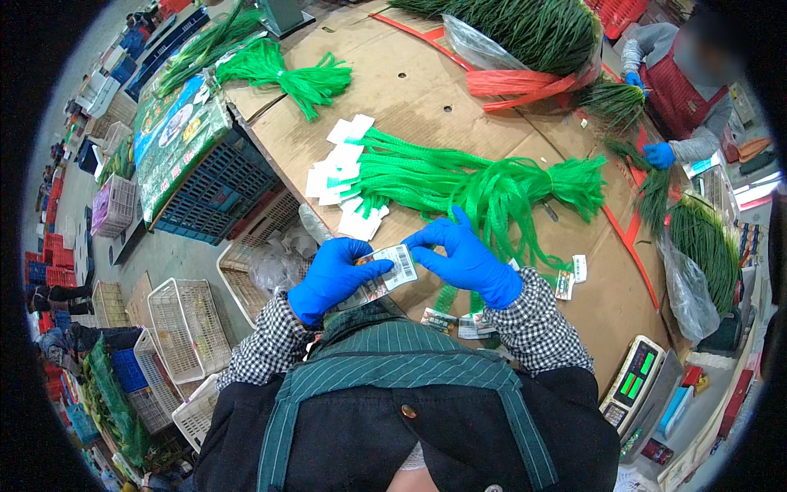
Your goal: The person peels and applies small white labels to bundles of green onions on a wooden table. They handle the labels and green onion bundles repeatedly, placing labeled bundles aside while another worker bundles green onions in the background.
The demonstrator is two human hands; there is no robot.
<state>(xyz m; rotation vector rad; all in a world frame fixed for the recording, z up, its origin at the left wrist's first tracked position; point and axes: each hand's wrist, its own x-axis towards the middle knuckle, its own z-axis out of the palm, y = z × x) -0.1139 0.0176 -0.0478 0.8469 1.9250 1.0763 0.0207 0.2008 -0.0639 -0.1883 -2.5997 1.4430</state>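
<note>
My left hand (337, 273), in a blue glove, grips a printed label strip (393, 269) between thumb and fingers; it bears a barcode and small writing. At the strip's upper right end, my right hand (458, 255), gloved likewise, has its thumb and index finger pinched together on the edge. Just beyond my hands lies a bundle of green mesh net sleeves (424, 175), tied near its far right end. White tags (341, 169) are fixed to their left ends. More labels (439, 320) lie on the cardboard-covered table (393, 92) close to my apron, partly hidden by my right arm.
A second green net bundle (289, 74) lies at the far left. Large bunches of green chives or scallions (522, 31) stand at the back and right (704, 252). A digital scale (633, 384) is at right. Across the table, a person (688, 92) handles greens. Plastic crates (187, 326) stand left.
</note>
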